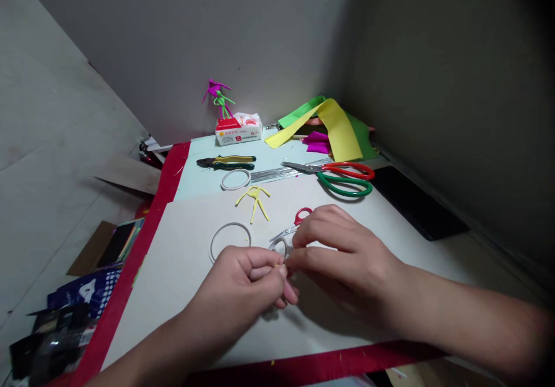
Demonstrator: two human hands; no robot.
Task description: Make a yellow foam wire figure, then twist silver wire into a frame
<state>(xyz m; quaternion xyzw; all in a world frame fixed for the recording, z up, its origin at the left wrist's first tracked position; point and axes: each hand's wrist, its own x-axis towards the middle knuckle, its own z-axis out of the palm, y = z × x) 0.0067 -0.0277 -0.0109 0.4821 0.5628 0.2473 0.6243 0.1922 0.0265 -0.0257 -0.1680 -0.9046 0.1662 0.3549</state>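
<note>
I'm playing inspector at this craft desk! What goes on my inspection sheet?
Surface: white card with a red border.
Job's things: yellow wire, small scissors, wire ring, yellow wire figure.
Clutter: pliers, big scissors, tissue box, paper strips, pink and green figure.
Hands: left hand pinches the yellow wire; right hand curls beside it.
Cables: nothing seen.
Surroundings: grey walls, black slab at right, packets at left.

Scissors (303, 215) and a wire ring (229, 223) block the left hand (234, 294) and right hand (342, 260) ahead; card (433, 265) lies open rightward.
</note>
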